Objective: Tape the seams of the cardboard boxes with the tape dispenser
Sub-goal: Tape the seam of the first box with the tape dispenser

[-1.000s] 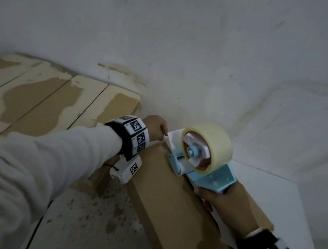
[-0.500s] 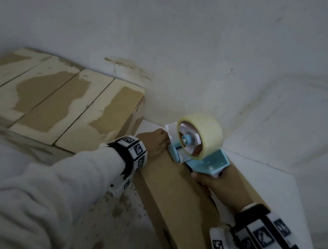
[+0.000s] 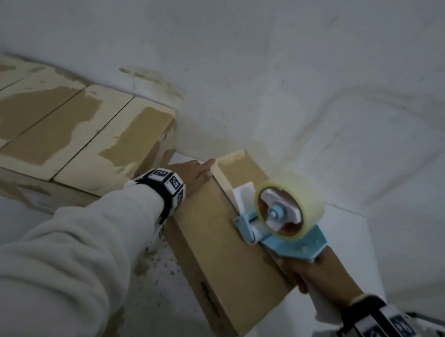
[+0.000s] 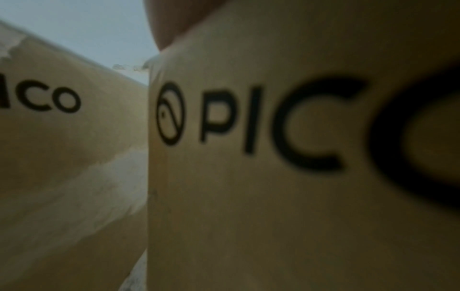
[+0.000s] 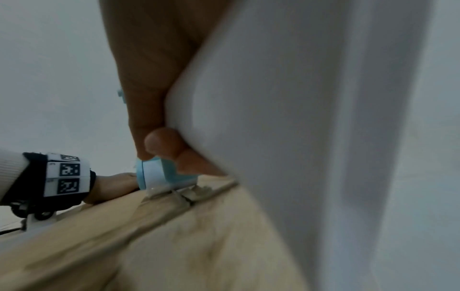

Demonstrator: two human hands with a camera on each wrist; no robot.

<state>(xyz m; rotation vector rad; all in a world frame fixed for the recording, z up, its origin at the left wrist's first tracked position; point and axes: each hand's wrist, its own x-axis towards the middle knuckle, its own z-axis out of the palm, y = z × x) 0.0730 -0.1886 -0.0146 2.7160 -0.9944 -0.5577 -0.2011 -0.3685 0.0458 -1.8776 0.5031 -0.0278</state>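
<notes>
A long brown cardboard box [image 3: 207,238] lies on a white table [image 3: 347,227], its printed side [image 4: 273,177] filling the left wrist view. A strip of clear tape [image 3: 222,175] runs along its top seam from the far end. My right hand [image 3: 303,274] grips the white handle [image 5: 286,137] of the light-blue tape dispenser [image 3: 278,224], whose roller sits on the seam about midway along the box. The tape roll [image 3: 295,204] stands upright on it. My left hand [image 3: 193,172] lies flat on the box top near the far end, fingers straight, touching the tape's edge.
Several other brown boxes [image 3: 61,133] with torn paper patches lie side by side to the left, against the white wall [image 3: 255,61]. One of them [image 4: 49,157] shows beside the taped box. A speckled floor [image 3: 163,286] lies below the box's left side.
The right hand has drawn the dispenser back along the seam toward me, leaving tape on the box. The left hand now lies flat by the tape's start.
</notes>
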